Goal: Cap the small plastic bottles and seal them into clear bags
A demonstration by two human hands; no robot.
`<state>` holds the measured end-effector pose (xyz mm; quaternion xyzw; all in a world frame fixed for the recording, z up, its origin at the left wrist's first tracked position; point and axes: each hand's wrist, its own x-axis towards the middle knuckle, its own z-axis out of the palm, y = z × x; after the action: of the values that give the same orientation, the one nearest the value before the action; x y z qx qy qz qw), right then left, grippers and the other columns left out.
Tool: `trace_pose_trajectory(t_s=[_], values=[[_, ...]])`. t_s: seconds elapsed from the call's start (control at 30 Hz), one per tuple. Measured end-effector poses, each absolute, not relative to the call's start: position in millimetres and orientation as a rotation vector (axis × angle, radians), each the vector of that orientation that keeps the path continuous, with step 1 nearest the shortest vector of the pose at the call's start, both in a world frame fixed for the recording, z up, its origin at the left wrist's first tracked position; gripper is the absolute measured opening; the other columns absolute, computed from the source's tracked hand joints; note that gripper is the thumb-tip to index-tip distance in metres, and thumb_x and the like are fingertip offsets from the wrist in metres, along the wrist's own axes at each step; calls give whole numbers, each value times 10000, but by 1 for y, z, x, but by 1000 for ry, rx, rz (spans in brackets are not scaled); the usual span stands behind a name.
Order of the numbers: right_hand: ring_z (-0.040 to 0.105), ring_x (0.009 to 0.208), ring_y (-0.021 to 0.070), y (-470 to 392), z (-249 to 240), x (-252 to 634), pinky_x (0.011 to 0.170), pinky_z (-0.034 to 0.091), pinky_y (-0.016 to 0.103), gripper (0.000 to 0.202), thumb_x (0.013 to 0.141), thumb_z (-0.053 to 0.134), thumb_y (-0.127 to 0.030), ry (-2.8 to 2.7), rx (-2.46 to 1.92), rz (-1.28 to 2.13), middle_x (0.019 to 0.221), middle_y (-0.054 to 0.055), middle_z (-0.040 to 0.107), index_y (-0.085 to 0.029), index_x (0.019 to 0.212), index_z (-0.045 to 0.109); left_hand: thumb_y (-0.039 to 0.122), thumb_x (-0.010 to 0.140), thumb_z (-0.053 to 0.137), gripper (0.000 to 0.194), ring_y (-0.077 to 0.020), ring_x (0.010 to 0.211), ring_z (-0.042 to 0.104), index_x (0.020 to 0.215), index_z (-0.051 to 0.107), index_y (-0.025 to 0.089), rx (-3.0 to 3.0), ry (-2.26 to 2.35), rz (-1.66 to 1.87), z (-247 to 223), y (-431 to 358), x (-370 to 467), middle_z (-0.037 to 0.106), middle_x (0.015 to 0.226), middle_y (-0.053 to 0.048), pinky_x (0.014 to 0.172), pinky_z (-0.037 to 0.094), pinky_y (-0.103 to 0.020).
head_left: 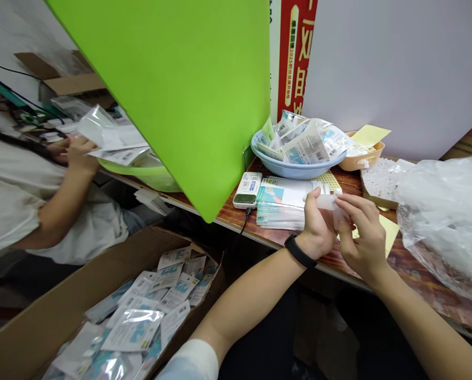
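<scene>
My left hand (318, 227), with a black band on the wrist, is closed around a small translucent white piece (326, 201) whose exact kind I cannot make out. My right hand (360, 232) pinches the same piece from the right with thumb and fingers. Just left of my hands, on the table, lies a stack of printed plastic packets (280, 211). A blue basin (299, 170) heaped with filled packets stands behind the stack. Sheets of yellow paper (389, 232) lie beneath and beside my right hand.
A white device (247, 191) with a cable sits by the stack. Near it hangs a green panel's corner (208, 206). Right are an orange container (372, 158) and a bulging clear bag (449, 221). A cardboard box (41, 322) of packets stands lower left; another person (41, 200) works beyond.
</scene>
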<state>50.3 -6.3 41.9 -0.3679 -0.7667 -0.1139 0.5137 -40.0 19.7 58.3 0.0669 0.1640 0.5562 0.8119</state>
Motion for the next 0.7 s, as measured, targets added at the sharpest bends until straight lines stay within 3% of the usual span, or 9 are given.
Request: trace_pose_trajectory(t_s=[0.3,0.47,0.7], values=[[580,1166,308,0,33,53,925,482,516,577,911,428,-85,-1942,-881,-408,1276,165,616,-235,1467,399,453,892,398,377,-157,632,541,746,572,152,116,358,1196,63,20,-44,560,726,-40,654,435,-281],[570,1157,310,2,30,52,931,482,534,521,887,472,-53,-1951,-845,-369,1269,158,611,-247,1368,522,473,866,393,393,-186,685,574,746,578,148,89,369,1142,61,20,-44,559,711,-51,690,462,-292],[565,1155,314,4,27,51,932,487,549,483,864,493,-21,-1949,-817,-328,1230,157,628,-232,1291,576,455,834,431,387,-244,763,621,779,618,120,12,377,1189,58,18,-44,600,757,-105,720,499,-332]])
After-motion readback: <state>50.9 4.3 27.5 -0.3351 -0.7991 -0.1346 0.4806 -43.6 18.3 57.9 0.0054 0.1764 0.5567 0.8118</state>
